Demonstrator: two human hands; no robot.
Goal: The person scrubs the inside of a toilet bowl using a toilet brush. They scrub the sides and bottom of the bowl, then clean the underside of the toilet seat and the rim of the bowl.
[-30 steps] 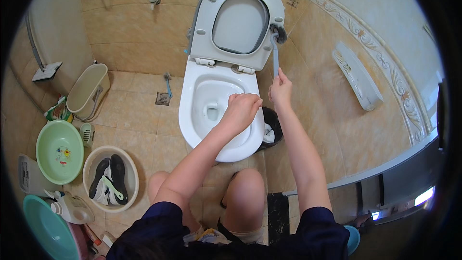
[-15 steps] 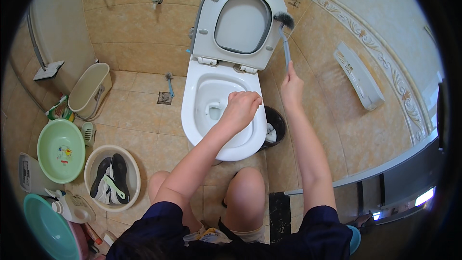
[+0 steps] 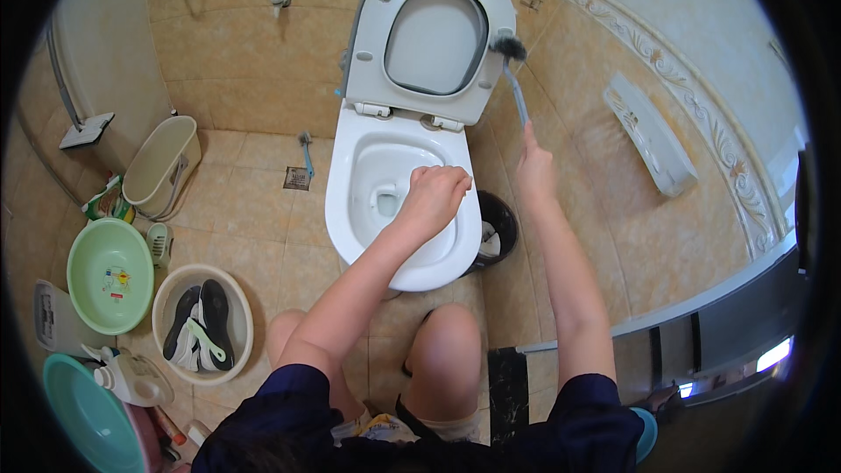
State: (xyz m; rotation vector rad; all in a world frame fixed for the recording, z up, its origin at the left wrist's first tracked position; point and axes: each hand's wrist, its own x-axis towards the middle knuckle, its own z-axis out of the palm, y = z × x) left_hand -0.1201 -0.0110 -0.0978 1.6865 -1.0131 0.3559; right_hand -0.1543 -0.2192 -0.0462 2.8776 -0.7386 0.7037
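My right hand [image 3: 536, 177] is closed around the grey handle of a toilet brush [image 3: 515, 92]. The brush's dark bristly head overlaps the right edge of the raised toilet seat [image 3: 371, 17]; whether it touches is hard to tell. Over the right side of the white toilet bowl [image 3: 340, 210] is my left hand [image 3: 434, 200], its fingers curled into a fist. What it holds, if anything, is hidden. The lid behind the seat stands up too, and a little water shows in the bowl.
A black bin [image 3: 499, 232] stands right of the toilet. On the left floor are a green basin [image 3: 109, 254], a cream basin [image 3: 243, 355] with shoes and a brush, a beige bucket [image 3: 144, 166] and a jug [image 3: 140, 381]. A small blue brush [image 3: 307, 153] lies near the drain.
The brush head has moved down slightly and a bit left along the seat's right edge, as my right hand has lowered. My left hand stays over the bowl.
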